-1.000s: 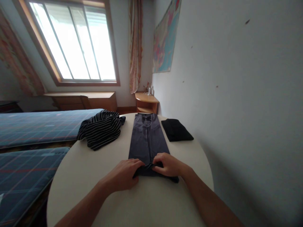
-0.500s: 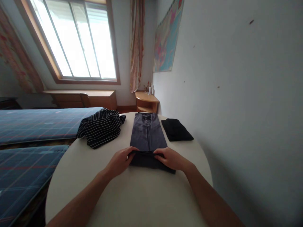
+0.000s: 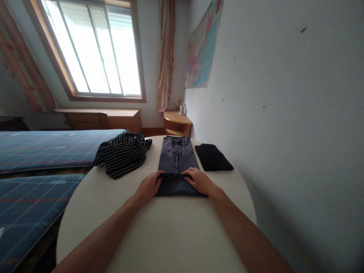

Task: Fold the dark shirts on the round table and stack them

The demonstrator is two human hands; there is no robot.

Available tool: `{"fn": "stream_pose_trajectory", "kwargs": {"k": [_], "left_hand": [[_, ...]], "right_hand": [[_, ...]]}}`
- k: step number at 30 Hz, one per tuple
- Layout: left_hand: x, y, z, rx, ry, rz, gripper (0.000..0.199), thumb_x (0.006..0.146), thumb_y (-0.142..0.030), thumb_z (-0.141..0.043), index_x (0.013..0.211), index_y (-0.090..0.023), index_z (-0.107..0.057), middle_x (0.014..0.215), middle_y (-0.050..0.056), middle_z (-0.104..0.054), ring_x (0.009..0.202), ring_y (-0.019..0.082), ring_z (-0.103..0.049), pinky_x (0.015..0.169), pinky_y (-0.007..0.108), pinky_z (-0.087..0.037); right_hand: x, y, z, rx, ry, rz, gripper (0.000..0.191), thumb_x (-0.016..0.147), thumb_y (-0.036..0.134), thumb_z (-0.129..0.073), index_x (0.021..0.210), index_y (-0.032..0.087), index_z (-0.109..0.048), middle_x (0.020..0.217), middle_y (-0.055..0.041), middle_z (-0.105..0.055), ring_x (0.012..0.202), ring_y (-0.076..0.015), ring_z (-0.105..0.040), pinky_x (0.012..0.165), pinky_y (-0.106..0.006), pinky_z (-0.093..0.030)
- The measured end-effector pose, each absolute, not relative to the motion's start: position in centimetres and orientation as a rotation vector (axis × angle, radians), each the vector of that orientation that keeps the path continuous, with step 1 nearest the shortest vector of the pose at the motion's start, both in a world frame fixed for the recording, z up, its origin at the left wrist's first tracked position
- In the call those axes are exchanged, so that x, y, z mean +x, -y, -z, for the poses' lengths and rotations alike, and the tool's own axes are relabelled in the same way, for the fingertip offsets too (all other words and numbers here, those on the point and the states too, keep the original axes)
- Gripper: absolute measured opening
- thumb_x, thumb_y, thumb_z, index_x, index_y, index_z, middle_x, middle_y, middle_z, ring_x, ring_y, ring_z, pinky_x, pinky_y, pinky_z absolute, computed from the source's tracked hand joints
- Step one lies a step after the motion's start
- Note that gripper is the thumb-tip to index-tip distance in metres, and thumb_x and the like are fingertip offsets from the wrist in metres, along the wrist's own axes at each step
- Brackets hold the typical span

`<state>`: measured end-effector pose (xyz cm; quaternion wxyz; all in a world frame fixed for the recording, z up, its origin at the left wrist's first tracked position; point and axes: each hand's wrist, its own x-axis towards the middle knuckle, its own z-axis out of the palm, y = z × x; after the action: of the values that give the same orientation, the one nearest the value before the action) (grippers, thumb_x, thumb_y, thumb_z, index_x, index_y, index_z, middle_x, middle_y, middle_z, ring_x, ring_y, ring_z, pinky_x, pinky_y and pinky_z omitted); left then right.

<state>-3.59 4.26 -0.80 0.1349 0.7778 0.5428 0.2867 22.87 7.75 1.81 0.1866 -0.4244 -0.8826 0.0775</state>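
A dark grey shirt point(image 3: 178, 157) lies in a narrow strip on the round table, its neckline at the far end. Its near end is turned over into a darker flap point(image 3: 182, 186). At the flap's left edge my left hand point(image 3: 150, 185) is closed, fingers bent over the cloth. My right hand point(image 3: 201, 180) grips the same fold on its right side, thumb and fingers on the edge. Both thumbs are partly hidden. A folded black garment point(image 3: 214, 157) rests to the right of the shirt. To the left sits a crumpled black garment with white stripes point(image 3: 125, 155).
The white round table point(image 3: 176, 231) stands close to the wall point(image 3: 298, 132) on the right. Beds with blue plaid mattresses point(image 3: 42, 151) are on the left. A small wooden corner shelf point(image 3: 178, 119) and a long wooden desk point(image 3: 122, 117) stand beyond, below the window.
Both hands have moved away from me with the shirt's folded edge and sunk lower over it. The turned-up flap now covers more of the shirt and lies flatter.
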Motion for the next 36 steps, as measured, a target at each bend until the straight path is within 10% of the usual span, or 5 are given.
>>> {"fn": "stream_pose_trajectory", "kwargs": {"k": [23,36], "left_hand": [[-3.9,-0.9,-2.1,2.433,-1.610,-0.686,0.031,0.082,-0.020,-0.051,0.109,-0.027,-0.064,0.104,0.002,-0.073,0.093,0.022,-0.067,0.086,0.032,-0.049],[-4.3,-4.0,0.9,2.327,-1.577,-0.834,0.039,0.090,-0.022,-0.049,0.129,-0.021,-0.056,0.123,0.007,-0.067,0.115,0.022,-0.061,0.103,0.037,-0.045]], "right_hand": [[24.2,-3.8,-3.6,-1.303,2.605,-0.420,0.011,0.078,0.025,-0.065,0.087,0.020,-0.069,0.076,-0.0007,-0.069,0.064,-0.0137,-0.058,0.060,-0.024,-0.036],[23.7,-7.2,-0.5,-1.241,2.363,-0.238,0.014,0.091,0.021,-0.060,0.103,0.017,-0.067,0.104,-0.0089,-0.069,0.101,-0.0202,-0.060,0.093,-0.033,-0.044]]}}
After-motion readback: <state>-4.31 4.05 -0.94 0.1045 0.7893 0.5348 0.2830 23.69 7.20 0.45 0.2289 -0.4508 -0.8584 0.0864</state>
